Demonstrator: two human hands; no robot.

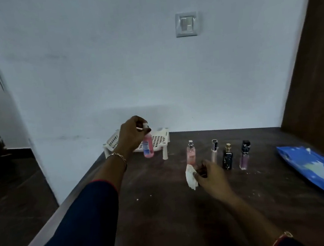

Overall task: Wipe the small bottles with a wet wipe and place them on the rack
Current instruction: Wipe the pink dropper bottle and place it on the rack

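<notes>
Fingers (137, 125) of left hand (131, 133) pinch pink bottle (148, 148) cap; right hand (210, 175) grips wipe (191, 176).

Your left hand (132, 132) covers the cap of the pink bottle (148, 148) and much of the white rack (155, 141) behind it. Your right hand (210, 174) hides part of the wet wipe (191, 176). Labels on the bottles are too blurred to read. The blue packet (314, 168) is cut off by the right edge.
</notes>
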